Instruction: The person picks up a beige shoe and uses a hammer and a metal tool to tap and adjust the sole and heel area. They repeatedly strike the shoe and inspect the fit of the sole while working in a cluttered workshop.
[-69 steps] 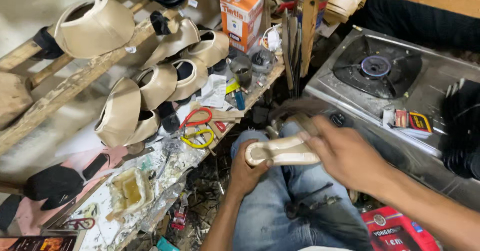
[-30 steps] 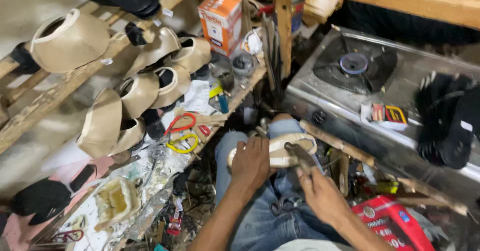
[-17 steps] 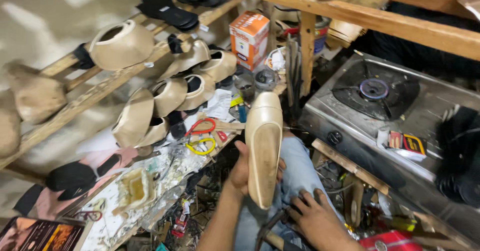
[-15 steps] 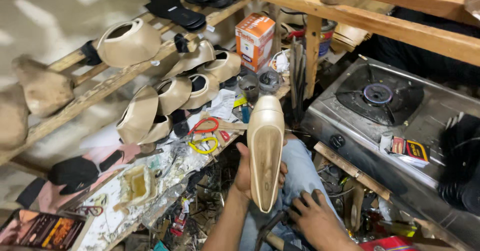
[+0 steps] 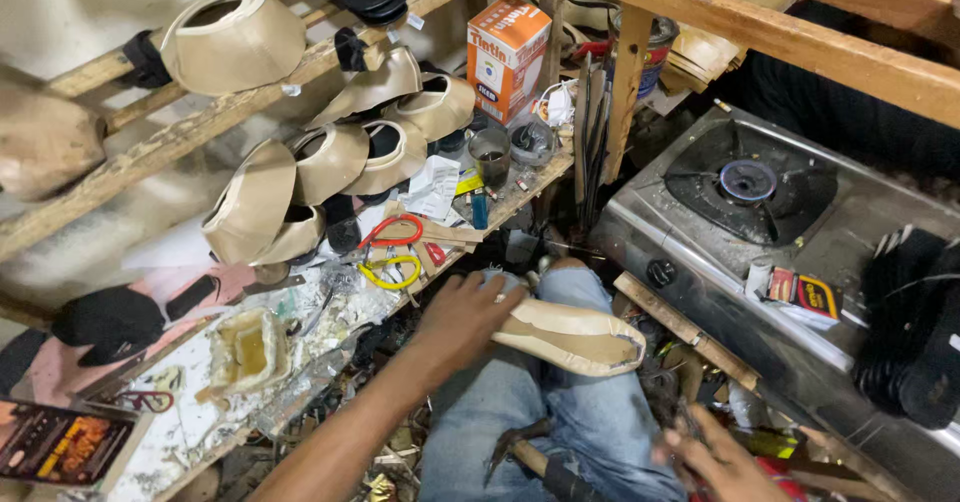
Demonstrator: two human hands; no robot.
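Note:
My left hand (image 5: 465, 317) grips the near end of a beige shoe (image 5: 580, 337) that lies flat across my knee in blue jeans. A dark metal hand tool (image 5: 520, 452) with a hooked head rests on my lap below the shoe. My right hand (image 5: 715, 457) is low at the bottom edge, to the right of the tool and apart from it. It is blurred, with its fingers curled, and I cannot tell if it holds anything.
Several beige shoe uppers (image 5: 330, 162) hang on a slanted wooden rack at left. Scissors with red and yellow handles (image 5: 395, 247), a glue-stained tray (image 5: 245, 347) and an orange box (image 5: 505, 52) sit on the cluttered bench. A gas stove (image 5: 750, 182) and stacked black soles (image 5: 920, 332) are at right.
The shoe, held upright on end half a second ago, now lies flat on my knee. My right hand has shifted right, away from the tool on my lap.

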